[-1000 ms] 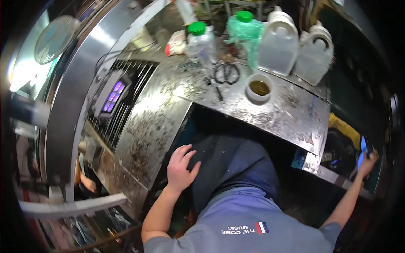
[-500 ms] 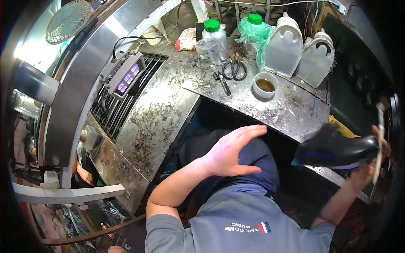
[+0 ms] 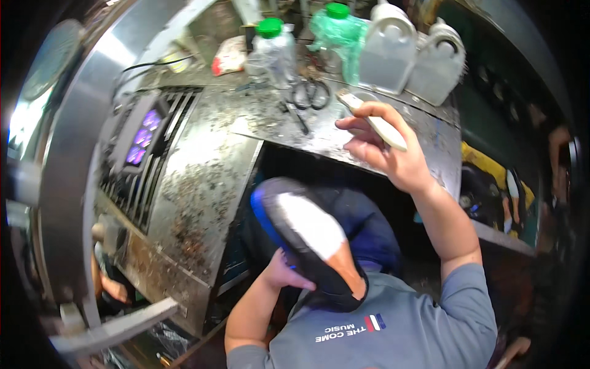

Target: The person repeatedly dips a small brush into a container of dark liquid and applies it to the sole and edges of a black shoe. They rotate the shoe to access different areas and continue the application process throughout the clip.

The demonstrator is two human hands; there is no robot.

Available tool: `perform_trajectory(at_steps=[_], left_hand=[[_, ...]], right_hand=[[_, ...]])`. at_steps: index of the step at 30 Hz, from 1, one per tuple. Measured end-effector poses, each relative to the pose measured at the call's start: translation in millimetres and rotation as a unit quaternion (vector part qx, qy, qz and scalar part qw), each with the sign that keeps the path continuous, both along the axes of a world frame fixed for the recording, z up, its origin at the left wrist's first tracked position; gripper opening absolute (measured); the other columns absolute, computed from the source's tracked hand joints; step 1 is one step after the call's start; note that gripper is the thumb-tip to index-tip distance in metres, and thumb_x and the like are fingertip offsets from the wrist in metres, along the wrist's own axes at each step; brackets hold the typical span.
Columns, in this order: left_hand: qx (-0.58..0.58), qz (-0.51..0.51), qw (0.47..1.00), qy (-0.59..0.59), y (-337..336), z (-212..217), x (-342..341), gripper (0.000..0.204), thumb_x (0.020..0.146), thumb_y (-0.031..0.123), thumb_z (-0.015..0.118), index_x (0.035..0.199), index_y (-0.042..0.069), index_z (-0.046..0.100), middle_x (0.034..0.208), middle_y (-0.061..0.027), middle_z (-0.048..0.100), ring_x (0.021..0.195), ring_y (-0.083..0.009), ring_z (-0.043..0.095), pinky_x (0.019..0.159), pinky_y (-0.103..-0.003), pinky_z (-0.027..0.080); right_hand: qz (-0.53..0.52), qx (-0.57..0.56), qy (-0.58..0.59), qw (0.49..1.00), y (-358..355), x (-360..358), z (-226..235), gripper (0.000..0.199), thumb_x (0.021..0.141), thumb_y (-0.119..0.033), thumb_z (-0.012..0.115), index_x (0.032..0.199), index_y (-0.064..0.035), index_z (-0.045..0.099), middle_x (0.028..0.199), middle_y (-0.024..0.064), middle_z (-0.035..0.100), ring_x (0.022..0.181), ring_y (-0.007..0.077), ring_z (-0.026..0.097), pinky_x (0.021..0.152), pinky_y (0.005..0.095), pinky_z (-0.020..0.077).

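Shoe [image 3: 310, 243] (sole up) in left hand [image 3: 284, 275]; right hand [image 3: 384, 147] grips pale brush [image 3: 375, 122].

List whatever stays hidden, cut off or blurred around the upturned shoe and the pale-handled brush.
Head view only:
- Left hand: its fingers sit behind the black shoe with the blue-edged, white-and-tan sole, so the grip is unseen.
- The shoe's upper: turned away, only the sole shows.
- Pale-handled brush in the right hand: its far end is blurred, bristles unclear.
- Small cup on the scuffed metal bench: covered by the right hand.
- Black scissors: small, blurred.
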State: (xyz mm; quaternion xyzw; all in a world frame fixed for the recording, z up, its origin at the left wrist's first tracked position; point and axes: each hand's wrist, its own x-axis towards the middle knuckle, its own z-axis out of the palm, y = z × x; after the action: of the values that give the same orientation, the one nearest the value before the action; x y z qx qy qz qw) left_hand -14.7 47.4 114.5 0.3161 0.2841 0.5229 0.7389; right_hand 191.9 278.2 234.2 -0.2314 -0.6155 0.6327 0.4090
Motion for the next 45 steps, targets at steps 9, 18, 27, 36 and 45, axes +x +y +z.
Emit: perform_trajectory(at_steps=[9, 18, 27, 36, 45], left_hand=[[-0.074, 0.167, 0.970, -0.161, -66, -47, 10, 0.104, 0.063, 0.031, 0.098, 0.148, 0.001, 0.046, 0.139, -0.0212, 0.059, 0.131, -0.0427, 0.056, 0.112, -0.056, 0.044], [-0.083, 0.202, 0.965, -0.147, -76, -57, 9, 0.104, 0.060, 0.021, 0.095, 0.150, 0.003, 0.045, 0.144, -0.0194, 0.055, 0.134, -0.0439, 0.052, 0.115, -0.059, 0.040], [0.091, 0.292, 0.951, 0.044, -65, -38, 4, 0.083, 0.075, 0.008, 0.087, 0.147, 0.002, 0.047, 0.144, -0.0178, 0.054, 0.128, -0.0403, 0.057, 0.110, -0.054, 0.047], [0.347, 0.360, 0.652, 0.570, -19, 38, -10, 0.057, 0.087, 0.011, 0.075, 0.137, 0.001, 0.050, 0.131, -0.0220, 0.061, 0.112, -0.0415, 0.066, 0.095, -0.051, 0.056], [0.422, 0.204, 0.455, 0.757, 3, 103, -34, 0.036, 0.099, 0.011, 0.061, 0.133, 0.004, 0.050, 0.124, -0.0232, 0.067, 0.107, -0.0433, 0.068, 0.090, -0.051, 0.061]], right_hand=[[-0.179, 0.258, -0.364, 0.877, 83, 52, -13, 0.027, 0.093, -0.033, 0.074, 0.095, -0.0063, 0.079, 0.091, 0.0080, 0.078, 0.077, 0.0187, 0.074, 0.072, 0.0299, 0.0559], [-0.138, 0.350, -0.523, 0.764, 126, 23, -54, 0.022, 0.083, -0.026, 0.076, 0.099, -0.0112, 0.079, 0.095, 0.0115, 0.076, 0.092, 0.0319, 0.072, 0.084, 0.0405, 0.0572], [-0.234, 0.398, -0.333, 0.822, 113, 39, -33, 0.020, 0.085, -0.029, 0.075, 0.096, -0.0132, 0.079, 0.094, 0.0089, 0.075, 0.091, 0.0298, 0.072, 0.081, 0.0396, 0.0576], [-0.234, 0.337, -0.308, 0.858, 108, 49, -47, 0.024, 0.085, -0.030, 0.077, 0.101, -0.0120, 0.079, 0.098, 0.0096, 0.075, 0.091, 0.0299, 0.072, 0.081, 0.0377, 0.0570], [-0.209, 0.318, -0.337, 0.861, 105, 55, -54, 0.020, 0.090, -0.016, 0.077, 0.105, -0.0040, 0.077, 0.098, 0.0085, 0.075, 0.089, 0.0202, 0.072, 0.080, 0.0303, 0.0546]])
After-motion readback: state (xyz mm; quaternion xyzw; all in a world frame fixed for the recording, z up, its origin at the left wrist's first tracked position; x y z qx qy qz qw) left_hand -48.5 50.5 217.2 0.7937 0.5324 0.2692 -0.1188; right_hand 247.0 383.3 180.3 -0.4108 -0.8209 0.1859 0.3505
